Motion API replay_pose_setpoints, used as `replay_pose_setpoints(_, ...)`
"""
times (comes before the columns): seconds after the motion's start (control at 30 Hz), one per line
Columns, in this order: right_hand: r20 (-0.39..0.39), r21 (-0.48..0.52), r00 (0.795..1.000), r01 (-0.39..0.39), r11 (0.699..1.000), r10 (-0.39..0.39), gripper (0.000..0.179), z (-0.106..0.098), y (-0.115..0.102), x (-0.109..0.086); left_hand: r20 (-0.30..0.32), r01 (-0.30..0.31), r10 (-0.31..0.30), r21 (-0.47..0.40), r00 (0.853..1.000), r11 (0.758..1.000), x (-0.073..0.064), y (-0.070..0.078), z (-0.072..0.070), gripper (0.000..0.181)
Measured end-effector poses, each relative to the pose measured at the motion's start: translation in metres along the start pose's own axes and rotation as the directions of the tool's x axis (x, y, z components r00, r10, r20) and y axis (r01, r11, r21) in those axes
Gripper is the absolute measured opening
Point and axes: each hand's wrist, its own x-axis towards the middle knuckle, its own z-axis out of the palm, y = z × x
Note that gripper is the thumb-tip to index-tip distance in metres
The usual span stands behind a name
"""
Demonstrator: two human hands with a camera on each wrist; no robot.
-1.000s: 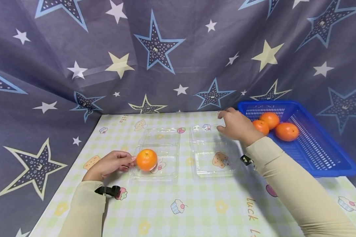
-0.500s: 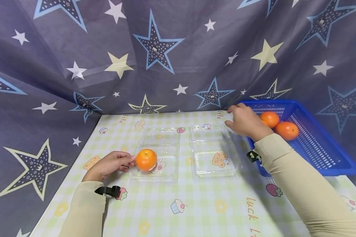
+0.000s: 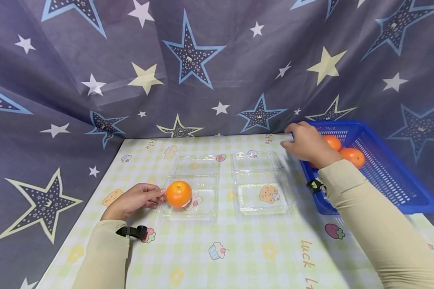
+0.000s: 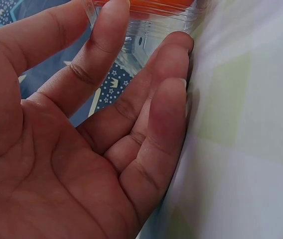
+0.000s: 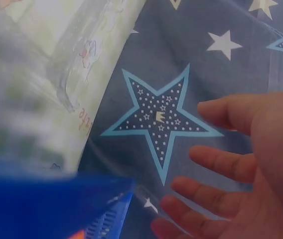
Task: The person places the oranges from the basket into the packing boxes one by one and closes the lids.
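Observation:
On the left stands a clear hinged plastic box [image 3: 206, 202], its lid laid back, with an orange [image 3: 179, 194] in its left part. My left hand [image 3: 135, 199] pinches the left edge of that box between thumb and index finger; its other fingers [image 4: 154, 124] are bent close to the tablecloth. My right hand [image 3: 307, 140] hovers at the left rim of the blue basket [image 3: 398, 176], fingers loosely spread and holding nothing in the right wrist view. Inside the basket lie oranges [image 3: 352, 157], partly hidden behind this hand.
A second clear plastic box [image 3: 262, 208], lid laid back, stands to the right of the first, between the two hands. A checked cloth [image 3: 246, 257] covers the table. A dark curtain [image 3: 231, 48] with stars hangs behind and at both sides.
My right hand has moved right and slightly back, from above the second box to the basket's left rim. The left hand and the orange beside it have stayed put.

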Motion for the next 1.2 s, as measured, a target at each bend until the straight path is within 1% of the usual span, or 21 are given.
replay_pose_setpoints(0.17,0.014,0.007,0.999,-0.03,1.0,0.03,0.054,-0.006,0.005,-0.001,-0.004,0.004,-0.004,-0.002,1.0,1.0,0.001,0.0,0.0,0.037)
replay_pose_setpoints(0.3,0.022,0.015,0.999,-0.036,0.999,0.036,0.056,-0.007,0.012,0.0,-0.005,0.008,-0.008,-0.007,1.0,1.0,0.0,0.0,0.0,0.036)
replay_pose_setpoints(0.47,0.065,0.043,0.996,-0.063,0.997,0.06,0.059,-0.011,0.022,0.0,-0.005,0.007,-0.007,-0.002,1.0,1.0,0.0,0.0,0.0,0.036)
replay_pose_setpoints(0.57,0.086,0.041,0.993,-0.082,0.996,0.078,0.06,-0.013,0.026,-0.001,-0.006,0.006,-0.006,0.0,1.0,1.0,0.0,0.001,0.0,0.036)
replay_pose_setpoints(0.77,0.113,0.024,0.992,-0.068,0.997,0.065,0.054,-0.013,0.037,-0.004,-0.006,0.01,-0.01,-0.007,1.0,1.0,0.0,0.002,0.001,0.036)
replay_pose_setpoints(0.9,0.114,0.013,0.992,-0.056,0.998,0.055,0.049,-0.009,0.044,-0.004,-0.007,0.014,-0.014,-0.01,1.0,1.0,-0.001,0.001,0.001,0.037)
replay_pose_setpoints(1.07,0.118,-0.001,0.991,-0.06,0.998,0.06,0.054,-0.005,0.05,-0.003,-0.015,0.019,-0.019,-0.01,1.0,1.0,-0.002,0.0,0.001,0.036)
replay_pose_setpoints(1.2,0.135,-0.022,0.988,-0.066,0.998,0.068,0.052,-0.003,0.056,-0.004,-0.014,0.014,-0.014,-0.005,1.0,1.0,-0.001,0.001,0.001,0.036)
